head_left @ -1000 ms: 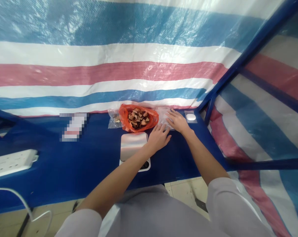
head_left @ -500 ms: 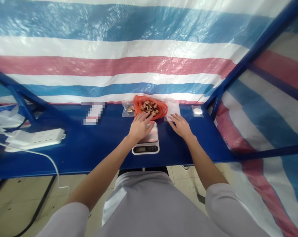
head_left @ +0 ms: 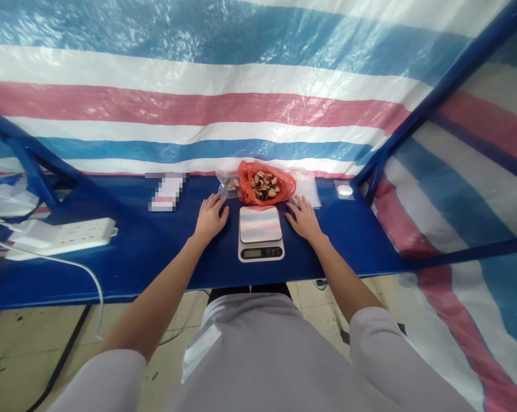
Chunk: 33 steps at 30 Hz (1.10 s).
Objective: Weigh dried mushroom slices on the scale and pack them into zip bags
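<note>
The left hand (head_left: 210,218) and the right hand (head_left: 303,218) lie open and palms-down on the blue table (head_left: 112,280), fingers spread, neither clenched nor grasping anything. They rest just left and just right of the digital kitchen scale (head_left: 261,233), which stands between them without touching either. The scale body appears rigid and compact; grip it by the sides of its base, not by the metal weighing platform. Directly behind the scale lies an orange plastic bag (head_left: 246,191), open at the top and holding curved brown dried pieces (head_left: 265,186), whose exact kind cannot be determined. These pieces are likely light, stiff and brittle: pinch a few at a time and avoid crushing them. The thin bag will be soft and slippery, so take it by its gathered edge. Behind and left of the scale, touching the orange bag, is a small clear plastic bag (head_left: 226,184) containing similar pieces. Behind and right of the scale lies a flat clear plastic bag (head_left: 306,191). Well left of the scale lies a white power strip (head_left: 61,237).
</note>
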Tool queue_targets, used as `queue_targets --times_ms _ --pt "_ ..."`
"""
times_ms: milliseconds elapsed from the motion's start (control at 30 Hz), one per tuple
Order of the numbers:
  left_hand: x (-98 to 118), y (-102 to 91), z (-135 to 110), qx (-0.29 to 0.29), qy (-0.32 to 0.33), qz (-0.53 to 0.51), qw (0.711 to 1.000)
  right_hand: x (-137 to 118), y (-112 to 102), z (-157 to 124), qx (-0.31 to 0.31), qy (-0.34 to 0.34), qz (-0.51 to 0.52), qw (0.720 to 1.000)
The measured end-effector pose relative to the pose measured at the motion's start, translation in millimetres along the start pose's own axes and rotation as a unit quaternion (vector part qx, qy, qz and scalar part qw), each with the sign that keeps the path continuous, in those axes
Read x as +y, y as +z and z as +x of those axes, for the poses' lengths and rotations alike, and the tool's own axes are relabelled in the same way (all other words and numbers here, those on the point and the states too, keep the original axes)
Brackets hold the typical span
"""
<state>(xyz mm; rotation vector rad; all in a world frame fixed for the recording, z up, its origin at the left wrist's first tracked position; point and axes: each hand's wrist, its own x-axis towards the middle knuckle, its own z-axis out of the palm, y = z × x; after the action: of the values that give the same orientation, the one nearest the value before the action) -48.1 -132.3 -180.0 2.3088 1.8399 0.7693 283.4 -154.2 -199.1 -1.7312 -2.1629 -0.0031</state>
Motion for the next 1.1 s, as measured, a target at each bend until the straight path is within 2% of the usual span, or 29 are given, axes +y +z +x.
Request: queue_targets --times_ms 233,533,700,800,933,1100 --pt "3 7.9 -3 -0.069 -0.019 0.091 0.993 -2 2 4 -0.058 0.016 -0.013 0.998" --pt "3 7.8 -2 -0.077 -0.026 0.106 0.991 -2 1 4 -0.067 0.014 -0.008 0.998" --pt "5 4.8 -1 -0.056 -0.018 0.098 0.993 -3 3 4 -0.054 0.013 -0.011 0.998" --pt "7 3.4 9 -0.034 0.008 0.088 0.996 -4 3 4 -0.061 0.016 -0.014 0.998" --pt "8 4.6 38 -0.007 0.043 0.065 0.997 -7 -1 5 -0.076 0.022 -0.015 0.997" --pt "4 13.3 72 -0.028 0.077 0.047 0.996 -6 1 5 -0.069 0.019 -0.017 0.997"
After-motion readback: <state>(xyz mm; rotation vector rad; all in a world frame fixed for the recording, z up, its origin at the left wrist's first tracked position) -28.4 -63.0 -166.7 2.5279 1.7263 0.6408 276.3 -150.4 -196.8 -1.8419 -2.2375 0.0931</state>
